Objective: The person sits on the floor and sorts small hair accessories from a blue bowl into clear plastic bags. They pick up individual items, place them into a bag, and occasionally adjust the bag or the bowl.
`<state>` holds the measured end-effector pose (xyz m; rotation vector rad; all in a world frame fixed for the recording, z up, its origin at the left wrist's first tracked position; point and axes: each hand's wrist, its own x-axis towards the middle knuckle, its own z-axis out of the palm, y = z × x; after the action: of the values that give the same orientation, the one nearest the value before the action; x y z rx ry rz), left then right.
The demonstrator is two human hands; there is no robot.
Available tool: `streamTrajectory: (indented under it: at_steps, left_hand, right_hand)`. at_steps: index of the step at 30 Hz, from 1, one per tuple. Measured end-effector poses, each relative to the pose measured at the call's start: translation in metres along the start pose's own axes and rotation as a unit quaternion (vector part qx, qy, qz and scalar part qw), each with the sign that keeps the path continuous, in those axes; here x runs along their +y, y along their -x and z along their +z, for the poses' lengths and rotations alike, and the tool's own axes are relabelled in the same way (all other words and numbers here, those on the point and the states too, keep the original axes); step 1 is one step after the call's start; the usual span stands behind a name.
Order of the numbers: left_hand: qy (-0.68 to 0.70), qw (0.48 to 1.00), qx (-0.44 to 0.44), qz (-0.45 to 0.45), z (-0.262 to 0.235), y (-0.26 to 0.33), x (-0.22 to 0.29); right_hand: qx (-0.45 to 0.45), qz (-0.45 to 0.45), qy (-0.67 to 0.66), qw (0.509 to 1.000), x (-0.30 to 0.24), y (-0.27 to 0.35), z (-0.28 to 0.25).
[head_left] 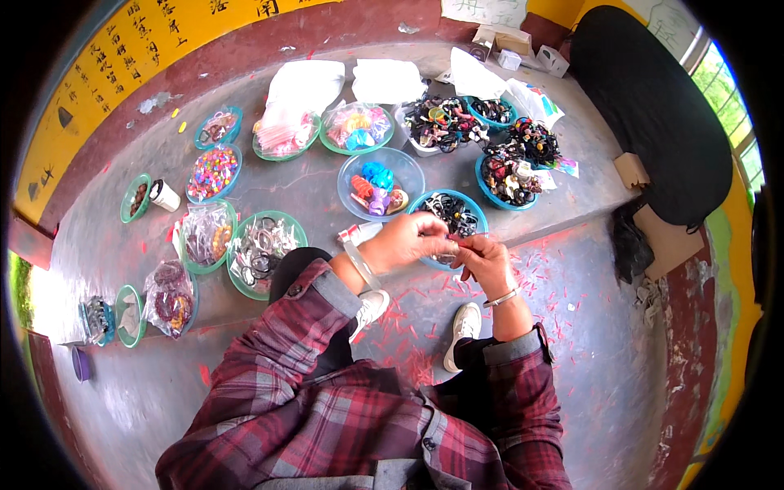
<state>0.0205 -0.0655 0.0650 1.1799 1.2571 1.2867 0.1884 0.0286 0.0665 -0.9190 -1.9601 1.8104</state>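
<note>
My left hand (410, 242) and my right hand (485, 263) meet fingertip to fingertip in the middle. Both are closed in a pinch around something small, perhaps dark reddish, which is too small to make out. Just beyond and partly behind them is a blue basin (483, 219) of black hair ties (447, 209), some with small coloured pieces. A wide clear basin (349, 181) behind it holds blue, orange and purple bundles (379, 174). Under my left forearm, a packet with red and white print (349, 234) lies partly hidden.
Several basins stand on the raised grey ledge (318, 77): colourful beads (214, 170), bagged pink items (286, 135), grey-and-white bands (263, 247), and dark hair ties (510, 175). A white cup (164, 196) stands left. Red scraps (408, 327) litter the floor around my shoes. A black padded object (653, 114) leans at right.
</note>
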Motion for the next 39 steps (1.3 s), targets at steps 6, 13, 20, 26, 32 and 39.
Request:
streamTrajectory:
  at_steps: [6,13,20,26,32,39]
  left_hand:
    - [0.031,0.996,0.084,-0.002,0.009,-0.007,-0.036]
    - [0.232,0.961,0.146,-0.031,0.014,-0.022,-0.025]
    - [0.215,0.965,0.151,-0.013,0.01,-0.021,-0.032]
    - [0.259,0.953,0.148,-0.047,0.014,-0.019,-0.021]
    - [0.291,0.951,0.078,-0.075,0.024,-0.019,-0.035]
    - [0.271,0.955,0.087,-0.08,0.023,-0.019,-0.036]
  right_hand:
    - [0.013,-0.01,-0.062,0.998,-0.001,-0.002,-0.003]
    - [0.009,0.077,-0.123,0.989,0.018,-0.006,-0.014]
    - [0.022,0.066,-0.095,0.993,0.018,-0.007,-0.015]
    - [0.027,0.054,-0.105,0.993,0.016,-0.003,-0.017]
    - [0.019,0.037,-0.114,0.993,0.02,-0.005,-0.014]
    - [0.02,0.027,-0.197,0.98,0.019,-0.007,-0.009]
